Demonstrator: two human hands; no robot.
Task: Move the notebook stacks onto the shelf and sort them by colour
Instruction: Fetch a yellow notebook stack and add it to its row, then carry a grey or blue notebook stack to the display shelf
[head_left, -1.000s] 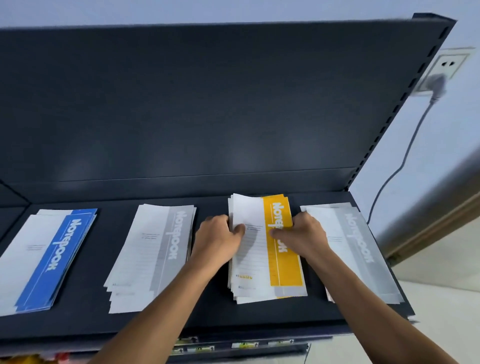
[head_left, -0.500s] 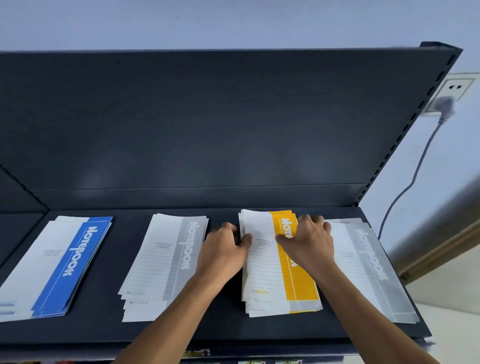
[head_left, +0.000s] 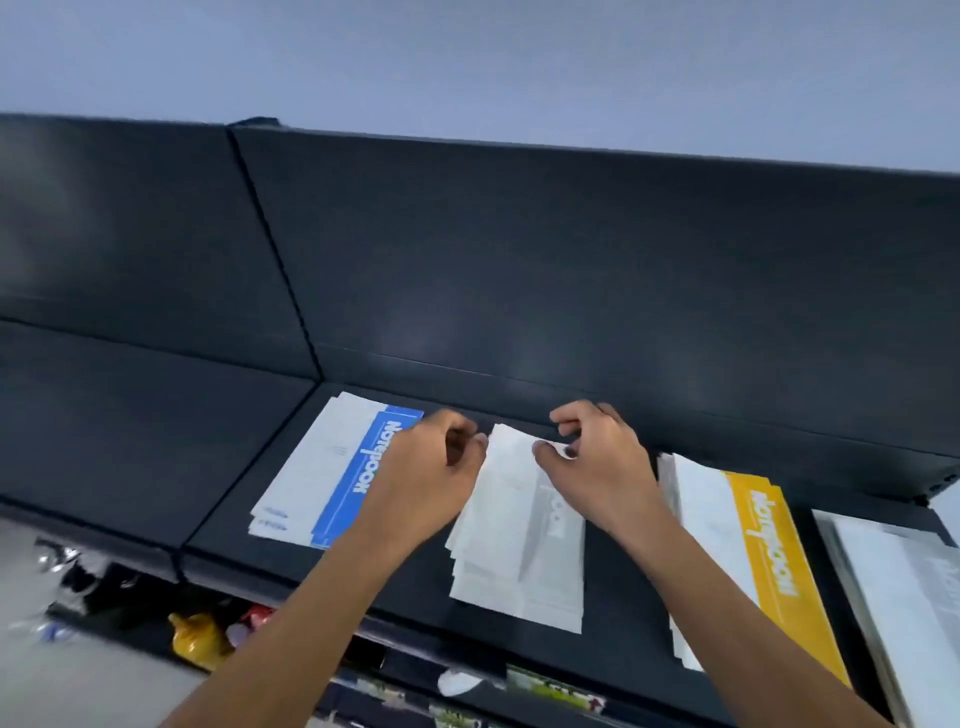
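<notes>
Four notebook stacks lie in a row on the dark shelf (head_left: 618, 613). From the left: a blue-banded stack (head_left: 332, 478), a grey-banded stack (head_left: 519, 561), a yellow-banded stack (head_left: 769, 561) and a second grey-banded stack (head_left: 904, 587) cut off at the right edge. Both hands are at the far end of the middle grey stack. My left hand (head_left: 431, 467) has curled fingertips at the stack's far left corner and partly covers the blue stack. My right hand (head_left: 597, 462) has its thumb resting on the top sheet and its fingers arched above. Neither hand lifts anything.
The shelf's dark back panel (head_left: 519, 270) rises behind the stacks. A second shelf section (head_left: 130, 415) adjoins on the left. Below the front edge, a lower shelf holds blurred goods, among them a yellow item (head_left: 197, 639) and label strips (head_left: 550, 686).
Both hands have left the yellow stack and moved left to the far end of the grey stack. The view has swung left and tilted, so the right grey stack is now cut off.
</notes>
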